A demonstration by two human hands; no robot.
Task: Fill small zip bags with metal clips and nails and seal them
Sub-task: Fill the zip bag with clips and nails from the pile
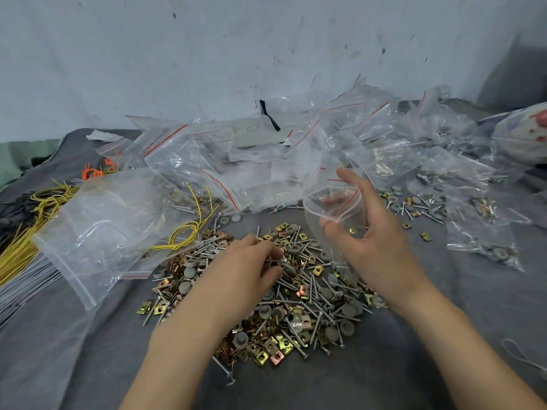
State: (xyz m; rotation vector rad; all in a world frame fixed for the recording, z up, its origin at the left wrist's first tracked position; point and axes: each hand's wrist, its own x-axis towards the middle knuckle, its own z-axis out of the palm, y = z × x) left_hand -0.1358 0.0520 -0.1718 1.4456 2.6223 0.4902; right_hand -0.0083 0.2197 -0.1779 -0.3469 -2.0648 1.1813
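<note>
The grey cloth-covered work surface fills the lower view and ends at a pale, scuffed wall. A heap of clear plastic zip bags with red seal lines lies across the far side of the surface, and one large clear plastic bag lies flat to the left, near a bundle of yellow wires. At centre, directly before the person, sits a mixed pile of brass-coloured metal clips, steel nails and grey round caps. Both bare forearms reach in from the lower edge, and the hands are apart. The left hand is palm down on the top of the pile, fingers and thumb bunched together and pinching at steel nails; whether any are lifted clear cannot be told. The right hand is raised above the pile's far right side, palm turned inward, thumb and curled fingers gripping a small clear zip bag at its rim. The bag's mouth gapes open toward the left hand and its body hangs down to the pile. One brass-coloured clip shows inside the bag, beside the right palm.
</note>
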